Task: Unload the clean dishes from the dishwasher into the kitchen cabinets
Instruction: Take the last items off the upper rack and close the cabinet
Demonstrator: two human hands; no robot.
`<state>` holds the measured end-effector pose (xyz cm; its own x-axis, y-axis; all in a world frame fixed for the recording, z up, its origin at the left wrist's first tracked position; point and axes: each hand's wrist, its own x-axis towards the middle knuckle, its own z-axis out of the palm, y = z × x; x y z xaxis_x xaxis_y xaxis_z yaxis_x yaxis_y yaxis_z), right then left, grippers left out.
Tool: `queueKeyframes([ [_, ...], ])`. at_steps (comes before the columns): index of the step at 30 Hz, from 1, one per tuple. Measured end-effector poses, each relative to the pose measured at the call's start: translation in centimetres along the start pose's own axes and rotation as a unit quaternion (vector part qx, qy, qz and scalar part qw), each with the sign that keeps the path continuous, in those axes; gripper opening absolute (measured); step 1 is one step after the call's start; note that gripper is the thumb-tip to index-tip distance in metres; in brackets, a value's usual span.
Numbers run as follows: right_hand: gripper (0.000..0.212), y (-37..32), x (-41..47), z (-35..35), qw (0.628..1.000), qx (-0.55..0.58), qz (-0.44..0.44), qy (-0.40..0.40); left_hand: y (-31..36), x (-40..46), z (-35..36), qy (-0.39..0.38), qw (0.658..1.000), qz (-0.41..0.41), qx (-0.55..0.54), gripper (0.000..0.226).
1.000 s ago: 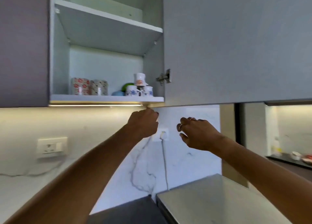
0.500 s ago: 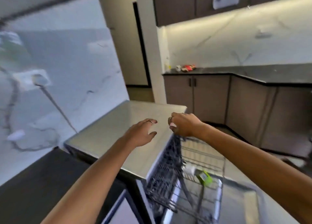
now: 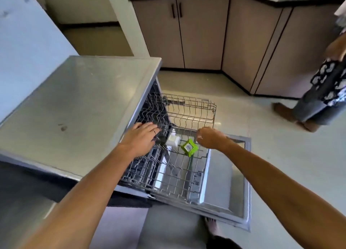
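— Counted: two wire racks (image 3: 189, 112) pulled out of the dishwasher (image 3: 80, 102), one white container (image 3: 172, 140), one green container (image 3: 189, 147) on the lower rack.

— Grips? Left hand (image 3: 139, 138) flat, fingers spread, over the rack edge; right hand (image 3: 210, 137) curled, holding nothing visible.

— Versus half a second ago: both hands lower, view tipped downward.

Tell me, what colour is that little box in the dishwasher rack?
Bright green box with a white label, seen from the head camera.
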<state>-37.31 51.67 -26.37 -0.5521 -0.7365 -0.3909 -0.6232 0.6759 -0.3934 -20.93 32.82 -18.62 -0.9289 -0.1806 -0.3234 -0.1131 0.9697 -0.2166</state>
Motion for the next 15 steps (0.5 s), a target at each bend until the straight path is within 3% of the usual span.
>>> queueKeyframes([
  [9, 0.042, 1.7, 4.2, 8.4, 0.991, -0.017, -0.002, -0.131, -4.8, 2.0, 4.6, -0.077, 0.990, -0.021, 0.115, 0.051],
  [12, 0.045, 1.5, 5.6, 10.1, 0.991, -0.031, -0.008, -0.133, -5.4, 2.4, 5.5, -0.047, 0.986, 0.023, 0.157, 0.047],
  [15, 0.046, 1.3, 7.2, 11.2, 0.991, -0.042, 0.003, -0.131, -6.4, 2.8, 6.3, 0.026, 0.988, 0.067, 0.134, 0.039],
])
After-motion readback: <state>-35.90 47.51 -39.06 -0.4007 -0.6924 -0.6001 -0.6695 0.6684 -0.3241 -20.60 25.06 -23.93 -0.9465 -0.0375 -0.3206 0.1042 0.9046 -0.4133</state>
